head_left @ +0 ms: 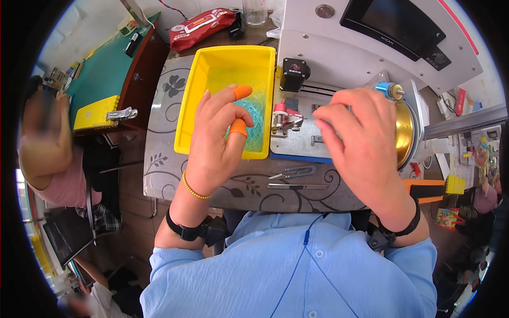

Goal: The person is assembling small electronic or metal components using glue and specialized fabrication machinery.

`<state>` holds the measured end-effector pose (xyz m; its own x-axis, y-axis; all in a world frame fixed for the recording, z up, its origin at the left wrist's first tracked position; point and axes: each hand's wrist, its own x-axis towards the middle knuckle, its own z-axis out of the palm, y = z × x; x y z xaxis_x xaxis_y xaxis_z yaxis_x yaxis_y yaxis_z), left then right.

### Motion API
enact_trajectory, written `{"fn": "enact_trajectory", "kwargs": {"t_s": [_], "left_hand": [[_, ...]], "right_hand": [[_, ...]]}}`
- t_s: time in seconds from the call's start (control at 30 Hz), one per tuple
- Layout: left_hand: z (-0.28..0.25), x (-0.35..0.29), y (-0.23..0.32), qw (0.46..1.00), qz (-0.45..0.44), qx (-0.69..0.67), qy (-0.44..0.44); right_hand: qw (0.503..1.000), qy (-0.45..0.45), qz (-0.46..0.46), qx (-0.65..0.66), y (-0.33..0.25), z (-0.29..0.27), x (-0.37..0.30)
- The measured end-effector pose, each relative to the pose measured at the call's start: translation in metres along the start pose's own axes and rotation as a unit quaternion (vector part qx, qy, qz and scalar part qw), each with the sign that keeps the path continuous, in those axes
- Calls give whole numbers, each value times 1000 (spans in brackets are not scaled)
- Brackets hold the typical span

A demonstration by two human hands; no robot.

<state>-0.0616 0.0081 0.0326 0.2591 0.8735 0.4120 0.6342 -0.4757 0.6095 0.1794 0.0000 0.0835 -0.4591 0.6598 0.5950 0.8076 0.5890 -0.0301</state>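
Observation:
My left hand (pixel 217 124) hangs over a yellow plastic bin (pixel 183 124), fingers curved and apart, with orange finger cots (pixel 242 92) on two of them. Inside the bin lies a loose tangle of thin turquoise and yellow-green strands (pixel 256 124). My right hand (pixel 363 135) is above the metal bed of a benchtop machine (pixel 297 143), thumb and forefinger drawn close in a pinch. Whatever lies between those fingertips is too small to make out. Left of the right hand stands a small fixture with a red knob (pixel 281 108) and a spring.
Tweezers (pixel 298 185) and small snips (pixel 292 172) lie on the patterned table cover near its front edge. A gold-coloured spool (pixel 404 135) sits beside my right hand. Behind are a red wipes packet (pixel 201 27) and a dark screen (pixel 392 24). Another person sits at left.

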Motion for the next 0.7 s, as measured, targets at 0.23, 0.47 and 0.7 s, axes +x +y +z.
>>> {"fn": "enact_trajectory", "kwargs": {"t_s": [0.23,0.47,0.7], "left_hand": [[-1,-8,9,1000,3,6,20],[13,-6,45,992,26,-112,59],[37,-1,112,936,74,-340,-55]], "right_hand": [[997,9,0,70,-1,16,0],[994,81,35,64,4,-9,-13],[973,195,122,27,50,-90,-104]]}}
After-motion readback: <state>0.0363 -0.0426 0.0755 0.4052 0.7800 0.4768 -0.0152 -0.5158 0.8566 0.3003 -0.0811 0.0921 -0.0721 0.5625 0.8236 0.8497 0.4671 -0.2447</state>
